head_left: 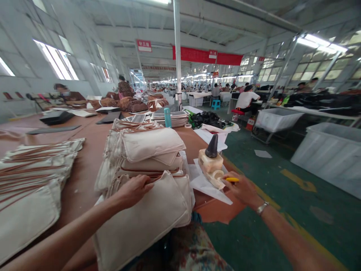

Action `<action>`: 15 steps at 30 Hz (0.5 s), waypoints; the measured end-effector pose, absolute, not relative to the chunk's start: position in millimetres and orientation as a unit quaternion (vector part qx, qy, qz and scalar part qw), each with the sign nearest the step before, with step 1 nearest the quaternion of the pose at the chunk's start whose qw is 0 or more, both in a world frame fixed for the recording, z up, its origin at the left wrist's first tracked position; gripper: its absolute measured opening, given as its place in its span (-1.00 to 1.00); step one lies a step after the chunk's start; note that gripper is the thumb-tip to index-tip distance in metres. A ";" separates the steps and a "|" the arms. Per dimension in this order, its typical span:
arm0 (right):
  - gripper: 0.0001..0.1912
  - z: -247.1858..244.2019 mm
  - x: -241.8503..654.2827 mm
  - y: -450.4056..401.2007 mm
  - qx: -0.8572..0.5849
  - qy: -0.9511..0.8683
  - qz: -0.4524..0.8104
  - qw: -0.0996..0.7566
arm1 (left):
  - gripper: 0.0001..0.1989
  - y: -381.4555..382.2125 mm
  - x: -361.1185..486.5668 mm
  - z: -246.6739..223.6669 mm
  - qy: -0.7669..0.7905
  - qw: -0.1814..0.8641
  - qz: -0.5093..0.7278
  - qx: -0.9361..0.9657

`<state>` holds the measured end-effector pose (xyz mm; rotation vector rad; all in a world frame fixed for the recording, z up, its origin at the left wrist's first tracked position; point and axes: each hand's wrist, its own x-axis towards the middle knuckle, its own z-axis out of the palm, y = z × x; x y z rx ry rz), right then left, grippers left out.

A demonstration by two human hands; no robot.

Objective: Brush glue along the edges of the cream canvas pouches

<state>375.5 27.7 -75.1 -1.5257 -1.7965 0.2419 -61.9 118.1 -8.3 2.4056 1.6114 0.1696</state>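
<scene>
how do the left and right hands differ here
The left hand lies on a cream canvas pouch, while the right hand holds a small yellow item. Only the right wrist wears a silver metal wristband. Both hands are bare.

Cream canvas pouches [152, 145] with tan-brown piping, on a brown tabletop [84, 180]; the tool handle [232, 180] in the right hand [242, 190] is yellow. Floor [254, 226] green with a yellow stripe, bottle [167, 117] teal, banner [207, 55] red. Cloth [188, 250] at the lap has a multicoloured floral print.
</scene>
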 end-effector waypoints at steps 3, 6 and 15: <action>-0.76 -71.6 374.6 11.4 -0.577 -0.719 0.100 0.375 | -0.68 119.5 -45.6 -29.8 0.563 0.133 0.075 0.812; -0.73 -74.9 376.5 5.0 -0.590 -0.691 0.087 0.408 | -0.69 117.6 -36.7 -42.1 0.570 0.161 0.094 0.800; -0.53 -90.7 376.8 -20.0 -0.706 -0.493 0.042 0.507 | -0.69 88.8 -17.9 -47.4 0.510 0.322 0.127 0.787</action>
